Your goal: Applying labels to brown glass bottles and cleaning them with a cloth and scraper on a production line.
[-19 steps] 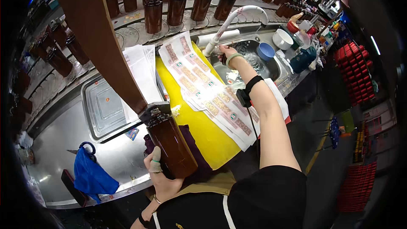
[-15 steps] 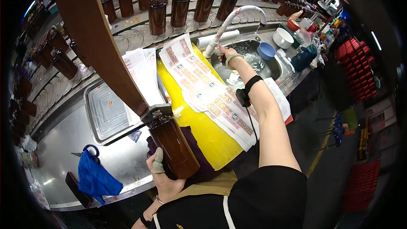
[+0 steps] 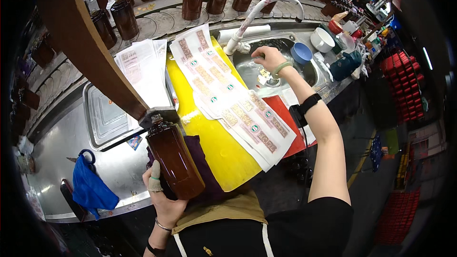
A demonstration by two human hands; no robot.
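My left hand point(image 3: 167, 204) grips a brown glass bottle point(image 3: 175, 162), its thumb in a pale finger cot against the glass. The bottle leans, its neck end up at the foot of a brown wooden post point(image 3: 102, 52). Dark purple cloth point(image 3: 202, 162) lies beneath and behind it. Over the steel sink point(image 3: 312, 74) hovers my right hand point(image 3: 270, 59), fingers loosely bent and nothing visible in them, apart from the white tap point(image 3: 234, 44). Printed label sheets point(image 3: 223, 97) are spread on a yellow board point(image 3: 190, 126) between my hands.
A blue bowl point(image 3: 301, 53) and white pot point(image 3: 322, 40) stand by the sink. Left on the steel counter are a shallow tray point(image 3: 97, 131), blue cloth point(image 3: 93, 188) and scissors point(image 3: 88, 154). Brown bottles point(image 3: 193, 1) line the conveyor behind. A red sheet point(image 3: 297, 138) lies under the labels.
My right hand has left the tap and moved right over the sink; the running water has stopped. The conveyor bottles have shifted. My left hand keeps hold of the bottle.
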